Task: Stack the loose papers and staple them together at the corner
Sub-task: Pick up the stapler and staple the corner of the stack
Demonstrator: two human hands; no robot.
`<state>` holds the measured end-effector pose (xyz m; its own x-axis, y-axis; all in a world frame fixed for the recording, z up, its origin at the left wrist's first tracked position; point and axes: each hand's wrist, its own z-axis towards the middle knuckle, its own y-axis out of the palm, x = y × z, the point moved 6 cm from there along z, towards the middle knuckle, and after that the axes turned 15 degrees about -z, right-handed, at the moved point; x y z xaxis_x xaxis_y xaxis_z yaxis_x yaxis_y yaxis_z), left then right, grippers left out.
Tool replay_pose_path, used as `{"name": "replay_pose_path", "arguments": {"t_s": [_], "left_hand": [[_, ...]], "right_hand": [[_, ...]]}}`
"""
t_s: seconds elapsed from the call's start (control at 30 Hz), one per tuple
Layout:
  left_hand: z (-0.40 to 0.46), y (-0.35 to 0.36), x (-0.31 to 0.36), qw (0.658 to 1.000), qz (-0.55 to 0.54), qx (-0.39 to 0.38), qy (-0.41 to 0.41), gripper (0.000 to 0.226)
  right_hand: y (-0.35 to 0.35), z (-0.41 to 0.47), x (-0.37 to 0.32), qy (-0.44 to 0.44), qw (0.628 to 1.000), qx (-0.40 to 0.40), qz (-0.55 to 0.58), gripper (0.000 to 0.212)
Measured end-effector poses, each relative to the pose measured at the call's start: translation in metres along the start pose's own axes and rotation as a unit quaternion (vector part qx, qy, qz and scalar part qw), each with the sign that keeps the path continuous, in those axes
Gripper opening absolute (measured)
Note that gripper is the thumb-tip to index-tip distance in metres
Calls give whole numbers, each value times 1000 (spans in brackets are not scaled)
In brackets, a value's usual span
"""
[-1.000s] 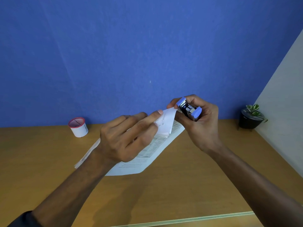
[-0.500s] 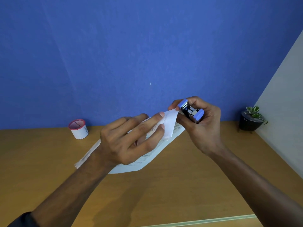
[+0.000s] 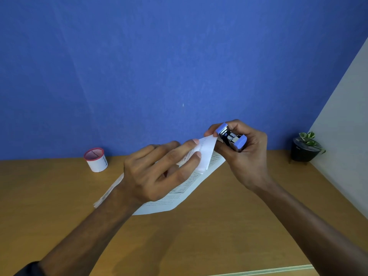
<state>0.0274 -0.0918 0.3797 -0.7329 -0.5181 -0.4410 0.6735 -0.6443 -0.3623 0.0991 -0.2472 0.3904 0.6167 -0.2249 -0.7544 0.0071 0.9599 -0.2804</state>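
A stack of printed white papers [image 3: 184, 191] lies slanted on the wooden desk [image 3: 219, 236], its far corner lifted off the surface. My left hand [image 3: 157, 172] rests on the stack and pinches that raised corner between thumb and forefinger. My right hand [image 3: 245, 156] grips a small blue and chrome stapler [image 3: 232, 139], whose jaws sit at the tip of the lifted corner. Much of the stack is hidden under my left hand and forearm.
A white cup with a red rim [image 3: 96, 159] stands at the back left by the blue wall. A small potted plant [image 3: 305, 149] sits at the back right corner. A grey wall runs along the desk's right side.
Both hands and the lifted corner have shifted slightly right and up. My left fingers have spread a little on the paper. The stapler stays at the corner.
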Motion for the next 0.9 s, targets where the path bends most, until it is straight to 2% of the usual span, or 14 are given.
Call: {"name": "replay_pose_path", "arguments": {"t_s": [0.1, 0.17, 0.27, 0.33, 0.4, 0.47, 0.53, 0.63, 0.73, 0.83, 0.9], "left_hand": [[-5, -1, -7, 996, -14, 69, -60, 19], [-12, -2, -17, 985, -29, 106, -134, 20], [-25, 0, -32, 951, -111, 104, -269, 21], [-37, 5, -41, 895, -204, 92, -386, 26], [-52, 13, -45, 809, -295, 72, -503, 25], [-68, 23, -46, 729, -360, 39, -581, 19], [-85, 33, -44, 676, -399, -7, -620, 20], [-113, 45, -36, 628, -427, -91, -644, 23], [-130, 52, -28, 613, -436, -127, -647, 24], [-137, 54, -26, 614, -443, -104, -645, 24], [-146, 57, -27, 600, -445, -96, -658, 23]], "right_hand": [[1, 0, 0, 9, 1000, 3, -1, 34], [1, 1, 1, 19, 1000, 7, 1, 32], [-3, 5, 6, 46, 999, 23, -2, 27], [-7, 8, 10, 69, 997, 34, 3, 27], [-10, 11, 14, 87, 995, 43, 5, 31], [-12, 14, 17, 103, 994, 46, 1, 26], [-15, 17, 22, 115, 992, 47, -4, 22], [-19, 21, 27, 132, 990, 48, -16, 21], [-20, 25, 33, 147, 988, 42, -24, 20], [-17, 28, 42, 171, 984, 27, -34, 18], [-17, 29, 52, 195, 980, 20, -46, 14]]}}
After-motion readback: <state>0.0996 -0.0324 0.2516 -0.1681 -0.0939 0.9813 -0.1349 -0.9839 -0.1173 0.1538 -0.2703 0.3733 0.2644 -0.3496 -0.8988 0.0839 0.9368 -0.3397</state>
